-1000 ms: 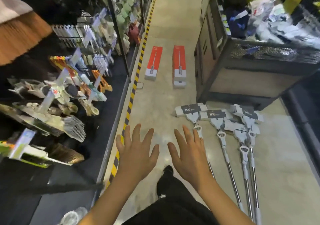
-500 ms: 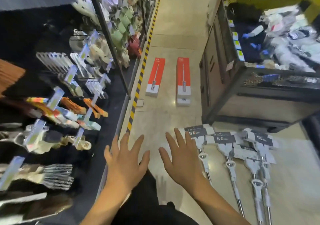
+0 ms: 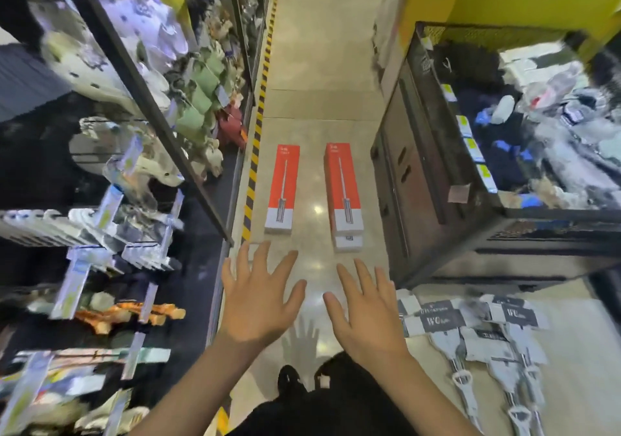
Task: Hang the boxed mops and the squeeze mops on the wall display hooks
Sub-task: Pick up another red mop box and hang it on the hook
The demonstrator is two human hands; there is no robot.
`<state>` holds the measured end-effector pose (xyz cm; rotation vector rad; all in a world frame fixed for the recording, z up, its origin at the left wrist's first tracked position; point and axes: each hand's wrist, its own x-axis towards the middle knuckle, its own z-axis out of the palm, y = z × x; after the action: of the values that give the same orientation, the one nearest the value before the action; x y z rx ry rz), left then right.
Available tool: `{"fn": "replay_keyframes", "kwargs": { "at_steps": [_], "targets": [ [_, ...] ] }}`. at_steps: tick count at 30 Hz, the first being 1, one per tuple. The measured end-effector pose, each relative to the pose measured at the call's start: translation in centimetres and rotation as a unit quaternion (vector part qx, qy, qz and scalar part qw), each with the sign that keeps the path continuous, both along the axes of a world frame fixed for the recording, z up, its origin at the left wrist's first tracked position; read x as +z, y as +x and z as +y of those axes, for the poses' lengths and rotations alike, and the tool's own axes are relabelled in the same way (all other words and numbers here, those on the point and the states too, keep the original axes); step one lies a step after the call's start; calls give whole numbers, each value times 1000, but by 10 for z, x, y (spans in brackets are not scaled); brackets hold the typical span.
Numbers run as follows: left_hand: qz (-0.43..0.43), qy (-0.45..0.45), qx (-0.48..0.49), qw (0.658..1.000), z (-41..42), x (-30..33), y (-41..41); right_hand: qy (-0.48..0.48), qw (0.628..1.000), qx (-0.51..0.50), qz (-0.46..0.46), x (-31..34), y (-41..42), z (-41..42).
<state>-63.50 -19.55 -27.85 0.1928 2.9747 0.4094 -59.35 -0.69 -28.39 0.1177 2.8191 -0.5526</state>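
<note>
Shop aisle with a pale polished floor (image 3: 322, 66) runs ahead, edged on the left by a yellow-and-black stripe below a dark wall display (image 3: 111, 234) crowded with brushes and tagged goods on hooks, and on the right by a black wire bin (image 3: 504, 227) full of mixed stock. Nothing of the task looks done yet, as far as can be judged: every mop in view lies on the floor. One red boxed mop (image 3: 282, 188) lies flat near the striped edge, and beside it, a little apart, a stack of red boxed mops (image 3: 343, 193) with at least one more box showing beneath the top one. The squeeze mops (image 3: 477, 331) lie side by side at lower right, heads toward the bin, handles running out of the bottom of the picture; how many there are is hard to tell, three or four. The left hand (image 3: 258, 301) and right hand (image 3: 368, 311) hover over the floor, palms down, fingers spread wide, holding nothing and touching nothing. Free hooks for the mops cannot be made out among the blurred goods on the wall. What remains is everything: picking up each box and each squeeze mop and hanging it
</note>
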Motion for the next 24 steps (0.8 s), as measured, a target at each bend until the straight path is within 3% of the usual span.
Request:
{"fn": "replay_keyframes", "kwargs": {
  "at_steps": [6, 13, 24],
  "targets": [
    [-5, -16, -19, 1000, 7, -12, -110, -4, 1000, -11, 24, -9, -101, 3],
    [-41, -44, -2, 998, 27, -46, -245, -28, 1000, -10, -8, -39, -254, 26],
    [-36, -13, -24, 999, 109, -44, -500, 37, 999, 20, 24, -42, -495, 112]
  ]
}}
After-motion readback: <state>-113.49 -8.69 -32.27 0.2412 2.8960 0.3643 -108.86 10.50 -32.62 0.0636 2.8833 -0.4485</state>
